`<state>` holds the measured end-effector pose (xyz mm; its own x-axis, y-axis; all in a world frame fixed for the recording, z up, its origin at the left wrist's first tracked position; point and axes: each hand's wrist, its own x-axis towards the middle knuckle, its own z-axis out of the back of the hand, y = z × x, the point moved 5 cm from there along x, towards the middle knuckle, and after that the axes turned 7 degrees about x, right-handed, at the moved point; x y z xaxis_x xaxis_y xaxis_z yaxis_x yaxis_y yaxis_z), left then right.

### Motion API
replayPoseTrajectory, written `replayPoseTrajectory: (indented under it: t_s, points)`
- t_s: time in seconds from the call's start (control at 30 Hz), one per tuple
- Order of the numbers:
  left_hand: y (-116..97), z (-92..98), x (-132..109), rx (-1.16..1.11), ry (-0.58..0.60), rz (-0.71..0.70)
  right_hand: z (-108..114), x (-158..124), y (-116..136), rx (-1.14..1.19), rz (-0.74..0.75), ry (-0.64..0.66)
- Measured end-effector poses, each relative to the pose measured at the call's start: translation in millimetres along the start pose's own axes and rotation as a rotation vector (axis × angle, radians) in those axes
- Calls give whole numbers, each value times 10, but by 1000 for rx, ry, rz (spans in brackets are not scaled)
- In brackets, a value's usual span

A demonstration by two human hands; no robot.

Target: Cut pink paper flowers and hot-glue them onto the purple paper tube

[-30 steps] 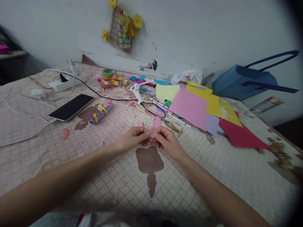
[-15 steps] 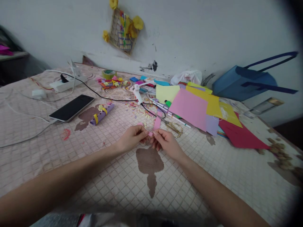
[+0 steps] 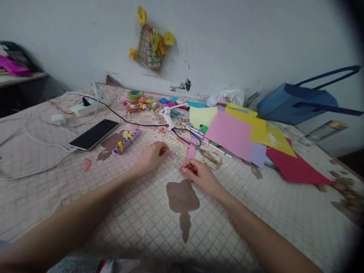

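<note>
Head view: two bare hands are above one table (image 3: 136,212), apart from each other. The left hand (image 3: 153,157) has its fingers curled narrow, the tips at one small pink scrap (image 3: 171,154); whether they grip it cannot be told. The right hand (image 3: 200,175) has thumb and fingers drawn close together; a trace of pink shows at the tips, but whether it is paper or nail cannot be told.

One pink strip (image 3: 191,152) lies on the table just beyond the right hand. One pair of scissors (image 3: 205,153) lies beside it, blades reaching its far end. One glue gun (image 3: 168,118) rests farther back.

To the left: one phone (image 3: 93,134) and one purple roll (image 3: 127,141) bearing two yellow bands. Behind them: one power strip (image 3: 88,109) and one roll of tape (image 3: 135,96).

To the right: one large pink sheet (image 3: 229,134), one red sheet (image 3: 298,165) and one blue bag (image 3: 295,104). Loose scraps are too small to count.
</note>
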<state>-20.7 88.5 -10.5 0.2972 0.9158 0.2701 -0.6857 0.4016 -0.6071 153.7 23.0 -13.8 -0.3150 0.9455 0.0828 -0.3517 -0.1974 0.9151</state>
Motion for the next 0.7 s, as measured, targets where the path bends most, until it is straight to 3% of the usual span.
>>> replayPoseTrajectory:
  t_s: [0.2, 0.7]
  points:
    - [-23, -80, 1, 113, 11, -24, -9, 18, -56, 1, -10, 3]
    - [-47, -76, -10, 129, 13, -44, -7, 28, 22, -82, 37, 37]
